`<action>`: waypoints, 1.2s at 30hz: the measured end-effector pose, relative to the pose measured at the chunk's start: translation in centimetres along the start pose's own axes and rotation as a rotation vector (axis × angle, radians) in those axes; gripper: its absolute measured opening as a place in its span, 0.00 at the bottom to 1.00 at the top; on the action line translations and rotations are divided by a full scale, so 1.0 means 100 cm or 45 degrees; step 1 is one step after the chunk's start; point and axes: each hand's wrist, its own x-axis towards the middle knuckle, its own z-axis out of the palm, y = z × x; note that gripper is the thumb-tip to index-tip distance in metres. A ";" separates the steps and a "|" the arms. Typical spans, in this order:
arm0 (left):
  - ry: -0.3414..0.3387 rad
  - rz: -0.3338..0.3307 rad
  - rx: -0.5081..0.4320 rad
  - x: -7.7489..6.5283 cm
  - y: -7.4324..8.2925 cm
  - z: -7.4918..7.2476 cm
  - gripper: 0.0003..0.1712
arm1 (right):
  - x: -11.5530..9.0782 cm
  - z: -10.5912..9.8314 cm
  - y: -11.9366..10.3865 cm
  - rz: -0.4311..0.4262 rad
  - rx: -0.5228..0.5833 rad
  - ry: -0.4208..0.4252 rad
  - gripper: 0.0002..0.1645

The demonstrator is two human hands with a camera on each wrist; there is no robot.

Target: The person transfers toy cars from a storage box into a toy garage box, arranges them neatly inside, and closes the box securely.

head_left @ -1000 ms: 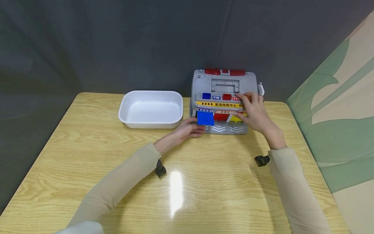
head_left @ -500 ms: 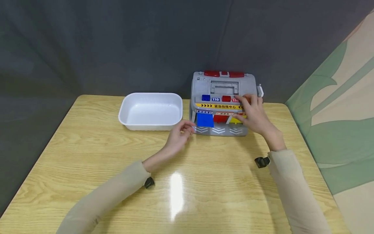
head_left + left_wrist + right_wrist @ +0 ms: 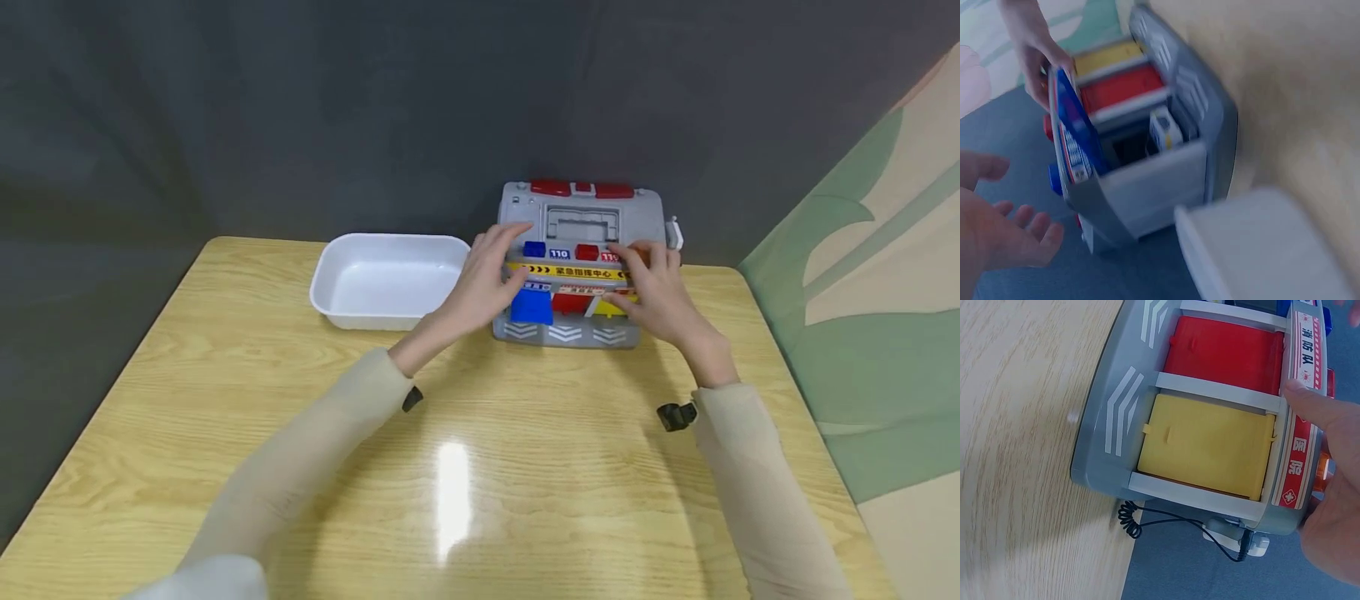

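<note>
A grey toy garage [image 3: 633, 218] with a yellow sign strip stands at the back right of the table. My right hand [image 3: 663, 296] grips the right part of its top front edge, thumb on the front sign and fingers over the roof. My left hand [image 3: 480, 287] is at the left end of the roof, fingers spread, holding nothing. The blue door [image 3: 532, 308] is swung up. Behind it, a small white toy vehicle [image 3: 1165, 128] sits inside the bay in the left wrist view. The red door [image 3: 1225, 353] and yellow door [image 3: 1207, 444] are closed.
A white plastic tub [image 3: 390, 321] stands left of the garage, close beside it. A handset with a coiled black cord [image 3: 1129, 519] hangs at the garage's right side. Behind the table is a dark curtain [image 3: 337, 108]; a patterned wall [image 3: 862, 358] runs along the right.
My left hand has come away from the front of the blue-door bay and moved up to the roof's left end, its fingers spreading. The right hand has kept its grip.
</note>
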 end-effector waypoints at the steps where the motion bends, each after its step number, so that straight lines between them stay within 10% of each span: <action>1: -0.058 -0.009 0.077 0.005 0.001 0.001 0.34 | -0.001 0.000 0.001 0.003 0.001 -0.001 0.42; 12: -0.546 -0.066 0.724 0.043 0.013 0.020 0.52 | -0.007 -0.002 0.006 -0.030 0.000 0.037 0.42; 36: -0.437 0.061 1.142 0.040 0.003 0.035 0.49 | 0.010 -0.014 -0.009 -0.083 -0.207 -0.074 0.41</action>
